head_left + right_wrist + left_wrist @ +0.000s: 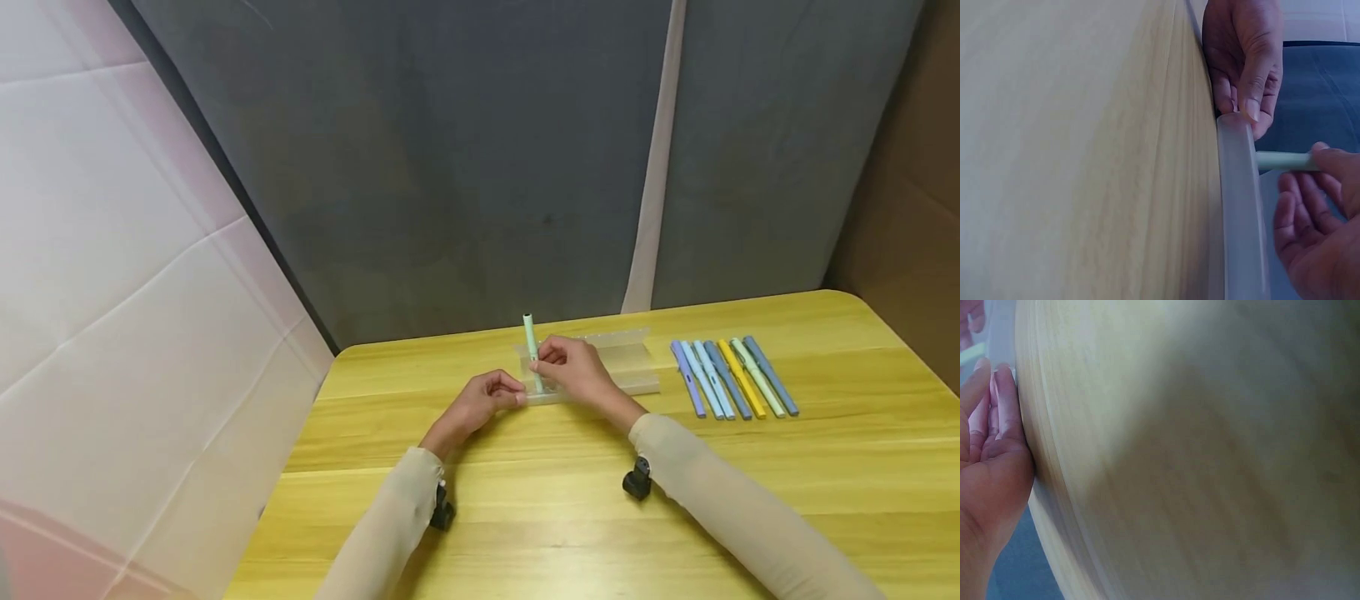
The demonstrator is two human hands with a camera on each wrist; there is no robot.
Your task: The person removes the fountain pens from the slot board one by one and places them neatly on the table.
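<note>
The wooden table (570,500) spreads under both my forearms, its yellow top running out on every side of what I hold. Just ahead of my fingers lies the clear plastic case (600,367), open, its near edge against my hands and its lid standing up on the far side. My left hand (483,400) curls its fingers round the case's left end, thumb and fingertips (1250,94) pinching the rounded edge. My right hand (573,371) sits just beside it over the case and pinches the green pen (532,350), which stands nearly upright out of my grip with its lower end in the case. Well off to the right of my right hand lies the row of pens (735,379), blue, yellow and pale green, side by side.
</note>
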